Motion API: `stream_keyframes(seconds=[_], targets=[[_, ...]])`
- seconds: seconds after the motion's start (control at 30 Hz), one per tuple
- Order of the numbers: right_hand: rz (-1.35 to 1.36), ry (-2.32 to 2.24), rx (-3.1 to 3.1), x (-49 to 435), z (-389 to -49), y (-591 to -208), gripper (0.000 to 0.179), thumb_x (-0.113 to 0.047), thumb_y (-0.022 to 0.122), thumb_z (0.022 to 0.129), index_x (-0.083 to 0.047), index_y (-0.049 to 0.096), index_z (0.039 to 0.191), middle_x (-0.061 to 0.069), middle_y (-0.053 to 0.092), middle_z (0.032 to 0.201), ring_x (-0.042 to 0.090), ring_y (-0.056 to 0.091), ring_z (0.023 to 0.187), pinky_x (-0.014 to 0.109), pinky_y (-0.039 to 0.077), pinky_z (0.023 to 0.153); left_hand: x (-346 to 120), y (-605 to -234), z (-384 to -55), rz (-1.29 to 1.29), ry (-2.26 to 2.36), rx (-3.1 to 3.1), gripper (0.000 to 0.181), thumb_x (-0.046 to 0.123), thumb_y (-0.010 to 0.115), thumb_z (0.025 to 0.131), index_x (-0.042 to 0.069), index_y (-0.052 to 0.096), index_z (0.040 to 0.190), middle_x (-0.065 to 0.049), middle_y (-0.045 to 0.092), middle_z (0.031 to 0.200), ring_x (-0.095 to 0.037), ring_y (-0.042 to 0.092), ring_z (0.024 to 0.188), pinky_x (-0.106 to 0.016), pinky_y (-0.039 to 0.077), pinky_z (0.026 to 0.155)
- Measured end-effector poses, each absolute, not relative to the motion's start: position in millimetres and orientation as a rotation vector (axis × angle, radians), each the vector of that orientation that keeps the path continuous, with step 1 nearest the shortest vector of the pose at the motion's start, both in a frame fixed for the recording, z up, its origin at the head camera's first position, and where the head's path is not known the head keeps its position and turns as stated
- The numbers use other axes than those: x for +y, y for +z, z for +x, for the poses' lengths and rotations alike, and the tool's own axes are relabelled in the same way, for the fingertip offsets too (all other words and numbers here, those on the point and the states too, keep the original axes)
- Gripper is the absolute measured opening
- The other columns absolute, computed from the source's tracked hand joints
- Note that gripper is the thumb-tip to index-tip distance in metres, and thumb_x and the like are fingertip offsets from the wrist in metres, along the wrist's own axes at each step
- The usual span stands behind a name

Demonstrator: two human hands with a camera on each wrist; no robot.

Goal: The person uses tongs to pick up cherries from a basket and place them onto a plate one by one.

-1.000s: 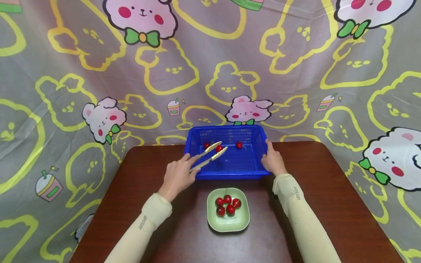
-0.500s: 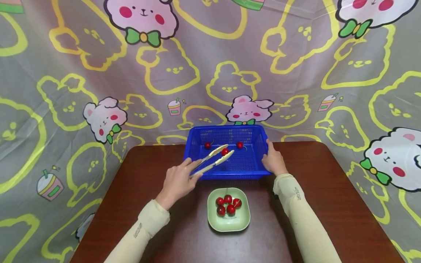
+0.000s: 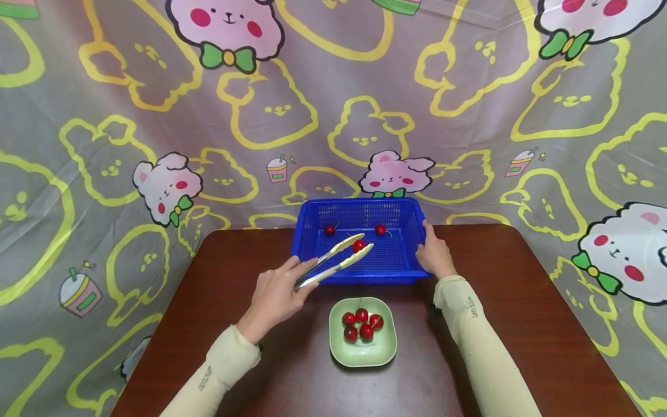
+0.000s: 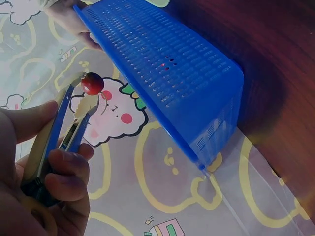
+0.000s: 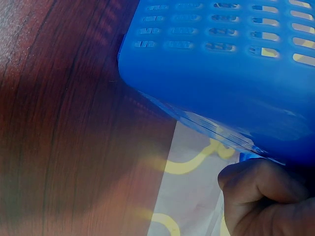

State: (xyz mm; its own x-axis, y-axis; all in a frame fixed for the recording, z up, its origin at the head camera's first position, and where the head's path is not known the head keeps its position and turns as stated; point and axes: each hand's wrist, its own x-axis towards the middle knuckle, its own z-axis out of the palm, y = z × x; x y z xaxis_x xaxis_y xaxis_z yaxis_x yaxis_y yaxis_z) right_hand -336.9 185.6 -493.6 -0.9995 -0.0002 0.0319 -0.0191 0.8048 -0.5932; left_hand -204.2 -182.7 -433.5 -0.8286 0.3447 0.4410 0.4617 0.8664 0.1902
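Note:
My left hand (image 3: 278, 295) grips a pair of tongs (image 3: 325, 271) with metal arms and cream tips. Between the tips sits a red cherry (image 3: 358, 246), which the left wrist view shows raised above the rim with its stem hanging (image 4: 92, 84). In the head view the tongs reach over the blue basket (image 3: 411, 273). My right hand (image 3: 435, 255) holds the basket's right rim, its fingers curled there in the right wrist view. Two more cherries lie at the back of the basket, a left one (image 3: 330, 230) and a right one (image 3: 381, 230).
A pale green square dish (image 3: 363, 359) stands in front of the basket with several cherries (image 3: 366, 332) in it. Both rest on a dark brown wooden table (image 3: 500, 278). A patterned cloth (image 3: 292, 133) hangs right behind the table's back edge.
In the head view the tongs and the cherry between their tips have shifted right and toward the front of the basket. My left hand has come slightly nearer; my right hand stays on the rim.

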Motion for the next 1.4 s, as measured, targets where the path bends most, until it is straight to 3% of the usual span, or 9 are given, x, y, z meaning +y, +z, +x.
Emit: stream_keyframes(seconds=[0.23,0.53,0.67,0.8,1.07,1.4], targets=[[0.011,0.974,-2.963,185.9,-335.6,-493.3,0.070,-0.010,0.045,0.103,-0.005,0.014,0.165,0.043,0.055,0.134,0.057,0.062,0.111,0.065,0.047,0.096,-190.2,-435.6,-194.2,-0.627,-0.429,-2.623,0.048,0.034,0.084,0.087,0.021,0.072,0.132,0.004,0.049,0.079,-0.005,0.029,0.047,-0.022,0.024,0.044],[0.011,0.988,-2.967,185.5,-335.4,-494.1,0.070,-0.010,0.045,0.104,-0.006,0.012,0.165,0.043,0.057,0.130,0.055,0.063,0.108,0.064,0.048,0.096,-198.6,-439.8,-177.4,-0.637,-0.499,-2.665,0.047,0.033,0.083,0.089,0.022,0.072,0.133,0.003,0.059,0.085,0.000,0.029,0.047,-0.021,0.024,0.044],[0.010,0.989,-2.971,185.5,-335.8,-493.7,0.069,-0.011,0.044,0.104,-0.005,0.012,0.165,0.043,0.055,0.134,0.056,0.062,0.110,0.064,0.047,0.098,-200.6,-442.2,-169.9,-0.643,-0.493,-2.659,0.047,0.034,0.084,0.087,0.023,0.072,0.132,0.007,0.054,0.082,0.001,0.029,0.048,-0.021,0.024,0.045],[0.008,0.988,-2.975,185.5,-336.6,-493.4,0.069,-0.011,0.044,0.104,-0.005,0.012,0.165,0.042,0.058,0.128,0.050,0.065,0.100,0.062,0.049,0.092,-202.5,-447.7,-163.6,-0.676,-0.479,-2.625,0.047,0.035,0.084,0.087,0.024,0.073,0.131,0.008,0.048,0.078,0.001,0.029,0.049,-0.020,0.024,0.045],[0.012,0.986,-2.957,185.9,-339.2,-495.9,0.069,-0.011,0.045,0.104,-0.007,0.014,0.165,0.042,0.061,0.123,0.050,0.064,0.100,0.062,0.049,0.091,-203.2,-457.9,-155.6,-0.787,-0.507,-2.558,0.047,0.036,0.084,0.086,0.024,0.074,0.129,0.008,0.050,0.080,0.004,0.026,0.050,-0.017,0.025,0.047],[0.006,0.986,-2.971,187.7,-339.7,-495.6,0.070,-0.011,0.045,0.104,-0.007,0.012,0.166,0.041,0.062,0.119,0.044,0.063,0.091,0.060,0.049,0.088,-200.5,-472.6,-152.2,-0.901,-0.463,-2.570,0.047,0.037,0.084,0.085,0.026,0.074,0.129,0.009,0.055,0.084,0.000,0.039,0.054,-0.020,0.032,0.050]])
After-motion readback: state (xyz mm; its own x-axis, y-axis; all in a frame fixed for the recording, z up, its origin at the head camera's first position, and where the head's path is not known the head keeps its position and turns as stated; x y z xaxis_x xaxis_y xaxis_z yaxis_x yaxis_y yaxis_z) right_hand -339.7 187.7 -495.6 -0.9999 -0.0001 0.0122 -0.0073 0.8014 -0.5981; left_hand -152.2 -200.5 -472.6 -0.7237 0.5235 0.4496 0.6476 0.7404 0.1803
